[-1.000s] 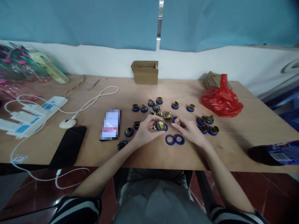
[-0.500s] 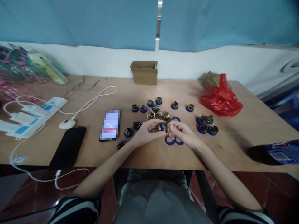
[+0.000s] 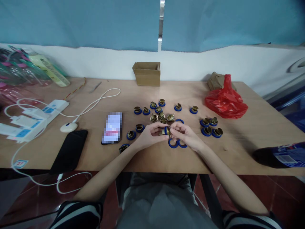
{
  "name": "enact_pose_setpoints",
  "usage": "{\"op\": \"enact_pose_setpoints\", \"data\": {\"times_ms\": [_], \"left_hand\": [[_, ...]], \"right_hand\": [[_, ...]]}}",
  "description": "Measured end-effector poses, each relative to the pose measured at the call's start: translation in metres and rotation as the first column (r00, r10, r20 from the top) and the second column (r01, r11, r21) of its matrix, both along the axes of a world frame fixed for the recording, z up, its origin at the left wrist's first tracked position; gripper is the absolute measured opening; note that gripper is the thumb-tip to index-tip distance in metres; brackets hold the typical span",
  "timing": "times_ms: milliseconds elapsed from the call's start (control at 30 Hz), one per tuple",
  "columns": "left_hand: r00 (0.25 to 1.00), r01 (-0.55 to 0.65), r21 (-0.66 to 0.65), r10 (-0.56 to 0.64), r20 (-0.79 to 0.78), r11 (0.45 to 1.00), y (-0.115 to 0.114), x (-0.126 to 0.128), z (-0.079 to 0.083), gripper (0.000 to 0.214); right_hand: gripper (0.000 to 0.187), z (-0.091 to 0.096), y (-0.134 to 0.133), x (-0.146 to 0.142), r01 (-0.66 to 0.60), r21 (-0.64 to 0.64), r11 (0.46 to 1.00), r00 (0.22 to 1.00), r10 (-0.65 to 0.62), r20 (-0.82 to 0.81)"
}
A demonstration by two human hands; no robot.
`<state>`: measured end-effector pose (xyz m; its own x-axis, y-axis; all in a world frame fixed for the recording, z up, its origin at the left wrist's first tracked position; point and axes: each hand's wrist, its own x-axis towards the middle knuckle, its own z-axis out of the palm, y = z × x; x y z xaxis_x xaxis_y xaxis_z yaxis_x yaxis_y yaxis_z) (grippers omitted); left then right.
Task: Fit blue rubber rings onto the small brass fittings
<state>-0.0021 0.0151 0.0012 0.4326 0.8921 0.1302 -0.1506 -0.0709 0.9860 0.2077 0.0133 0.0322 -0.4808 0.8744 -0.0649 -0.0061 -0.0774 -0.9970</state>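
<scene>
Between my hands is a small round brass fitting [image 3: 166, 130] with a blue ring around it. My left hand [image 3: 148, 136] grips it from the left, thumb below and fingers above. From the right, the bent fingertips of my right hand [image 3: 187, 136] press against its other end and partly hide it. Loose blue rings [image 3: 173, 143] lie on the table just under my right hand. Beyond my fingers, several brass fittings without visible blue rings [image 3: 170, 117] are clustered. More fittings seated in blue rings [image 3: 139, 128] stand around them.
The wooden table [image 3: 147, 162] also bears a lit phone [image 3: 111, 128], a dark phone [image 3: 70, 151], a white power strip [image 3: 35, 119] with cables and an open cardboard box [image 3: 148, 78]. At right are a red plastic bag [image 3: 226, 101] and a dark bottle [image 3: 281, 156] lying down.
My right fingertips have moved slightly left and now meet the brass fitting, which has turned a little in my left hand. The things on the table stay put.
</scene>
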Motion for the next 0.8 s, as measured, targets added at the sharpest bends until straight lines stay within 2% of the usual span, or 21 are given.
{"op": "enact_pose_setpoints", "data": {"times_ms": [133, 267, 333, 400, 467, 567, 733, 800], "left_hand": [[1.000, -0.023, -0.017, 0.023, -0.007, 1.000, 0.000, 0.000, 0.000, 0.044], [1.000, -0.027, -0.037, 0.027, -0.015, 0.999, 0.000, -0.001, 0.002, 0.046], [1.000, -0.023, -0.021, 0.022, -0.012, 1.000, 0.001, -0.001, 0.004, 0.044], [1.000, -0.021, 0.023, 0.021, 0.001, 1.000, 0.002, -0.002, 0.007, 0.039], [1.000, -0.029, 0.071, 0.029, -0.001, 0.997, 0.002, -0.002, 0.009, 0.031], [0.998, -0.050, 0.110, 0.053, -0.028, 0.993, 0.003, -0.003, 0.012, 0.024], [1.000, -0.007, 0.126, 0.004, 0.025, 0.992, 0.002, -0.004, 0.010, 0.019], [0.997, 0.016, 0.128, -0.024, 0.068, 0.992, 0.002, -0.004, 0.009, 0.017]], "right_hand": [[0.042, -0.002, 0.001, 0.000, -0.033, 0.028, 0.999, 0.999, 0.033, -0.011], [0.040, -0.007, 0.003, -0.001, -0.039, 0.118, 0.992, 0.999, 0.042, -0.019], [0.038, -0.008, 0.002, -0.002, -0.024, 0.220, 0.975, 0.999, 0.015, 0.044], [0.032, -0.009, 0.001, -0.003, -0.014, 0.385, 0.923, 0.987, -0.050, 0.156], [0.026, -0.010, -0.002, -0.003, -0.038, 0.572, 0.819, 0.955, -0.139, 0.263], [0.021, -0.014, -0.007, -0.006, -0.112, 0.778, 0.619, 0.912, -0.247, 0.328], [0.017, -0.017, -0.012, -0.009, -0.238, 0.925, 0.297, 0.851, -0.395, 0.346], [0.016, -0.017, -0.013, -0.009, -0.292, 0.936, 0.197, 0.819, -0.454, 0.351]]}}
